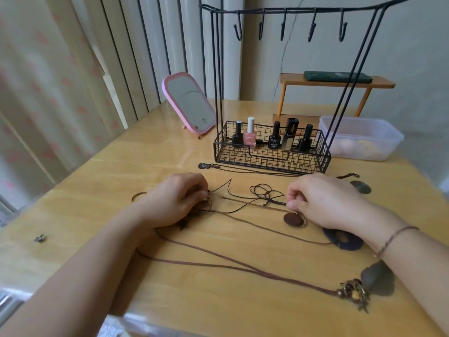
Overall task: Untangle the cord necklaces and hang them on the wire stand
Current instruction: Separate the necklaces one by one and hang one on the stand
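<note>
Several brown and black cord necklaces (pixel 243 207) lie tangled across the wooden table (pixel 97 186). My left hand (pixel 175 200) pinches the knotted bundle of cords at the left. My right hand (pixel 323 203) pinches a cord just above a round brown wooden pendant (pixel 292 218). A long brown cord (pixel 218 263) runs to a beaded charm with a dark leaf pendant (pixel 376 278) at the near right. The black wire stand (pixel 272 152) rises behind, its several hooks (pixel 284 27) bare. A thin chain with a small pendant (pixel 202 165) lies in front of the stand's basket.
Nail polish bottles (pixel 250 136) stand in the stand's basket. A pink mirror (pixel 189 105) leans at the back left, a clear plastic box (pixel 359 139) at the back right, an orange shelf (pixel 335 83) behind. A dark oval pendant (pixel 360 187) and a small charm (pixel 40 238) lie loose.
</note>
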Motion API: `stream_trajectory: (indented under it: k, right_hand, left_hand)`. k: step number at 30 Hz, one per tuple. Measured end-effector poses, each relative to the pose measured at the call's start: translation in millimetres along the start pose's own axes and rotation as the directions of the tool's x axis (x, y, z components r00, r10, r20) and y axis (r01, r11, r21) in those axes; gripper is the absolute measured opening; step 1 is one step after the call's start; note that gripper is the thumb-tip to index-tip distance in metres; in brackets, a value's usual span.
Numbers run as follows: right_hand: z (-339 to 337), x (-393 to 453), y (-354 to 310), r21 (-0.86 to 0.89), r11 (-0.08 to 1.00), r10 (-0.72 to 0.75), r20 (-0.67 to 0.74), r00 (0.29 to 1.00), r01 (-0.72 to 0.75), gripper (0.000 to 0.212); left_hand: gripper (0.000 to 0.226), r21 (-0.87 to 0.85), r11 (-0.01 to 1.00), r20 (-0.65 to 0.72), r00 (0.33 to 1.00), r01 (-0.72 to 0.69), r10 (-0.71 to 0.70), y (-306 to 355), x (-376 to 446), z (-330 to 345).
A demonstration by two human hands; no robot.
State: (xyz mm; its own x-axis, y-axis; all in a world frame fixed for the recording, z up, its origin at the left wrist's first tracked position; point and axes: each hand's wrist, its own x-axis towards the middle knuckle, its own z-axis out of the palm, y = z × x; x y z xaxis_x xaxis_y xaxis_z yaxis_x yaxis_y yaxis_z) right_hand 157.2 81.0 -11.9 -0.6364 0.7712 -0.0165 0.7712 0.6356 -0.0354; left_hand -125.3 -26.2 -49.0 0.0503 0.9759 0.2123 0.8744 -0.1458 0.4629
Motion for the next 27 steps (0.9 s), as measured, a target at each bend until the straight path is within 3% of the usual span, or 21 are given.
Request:
stream_trajectory:
  k: [4,8,11,13,15,16,18,21,27]
  right_hand:
    - [5.4,-5.5,8.6,-0.067,0.997,-0.042,-0.073,0.996,0.038,0.028]
    - [0.0,-10.8,18.8,0.239,0.971,0.073,-0.166,0.983,-0.032,0.025]
    - [-4.9,-10.3,27.3,0.512,0.856,0.218,-0.236,0.947,-0.070,0.021]
    - [-6.4,-8.6,32.3,0.724,0.687,0.293,-0.198,0.935,-0.062,0.023]
    - [-7.3,-8.1,36.5,0.935,0.353,0.316,-0.082,0.945,-0.038,0.025]
    - [-8.4,-8.8,38.8,0.981,0.192,0.300,-0.021,0.954,-0.038,0.024]
    - [-11.9,-11.4,48.0,0.998,0.042,0.284,0.037,0.958,-0.051,0.020]
    - [-20.9,-15.4,68.3,0.999,0.017,0.349,-0.040,0.936,0.036,0.020]
    - [-16.7,-20.2,104.0,0.949,0.287,0.555,-0.276,0.785,0.131,0.025]
  left_hand:
    - [0.015,-0.078,0.995,-0.095,0.993,0.062,-0.069,-5.9,-3.5,-4.1]
    - [0.021,-0.143,0.987,-0.113,0.990,0.069,-0.086,-6.6,-4.9,-9.3]
    - [0.020,-0.165,0.983,-0.088,0.992,0.078,-0.093,-8.2,-6.9,-13.6]
    - [0.019,-0.159,0.982,-0.083,0.990,0.099,-0.113,-10.9,-7.7,-15.6]
    - [0.019,-0.080,0.988,-0.081,0.987,0.133,-0.140,-14.4,-7.5,-16.7]
    - [0.019,-0.027,0.987,-0.076,0.984,0.158,-0.160,-16.5,-7.4,-17.0]
    - [0.020,0.046,0.974,-0.070,0.974,0.220,-0.216,-20.1,-7.3,-18.4]
    - [0.017,0.062,0.957,-0.101,0.955,0.285,-0.278,-23.1,-7.5,-21.2]
    - [0.015,0.157,0.902,-0.125,0.914,0.402,-0.386,-31.1,-7.0,-21.6]
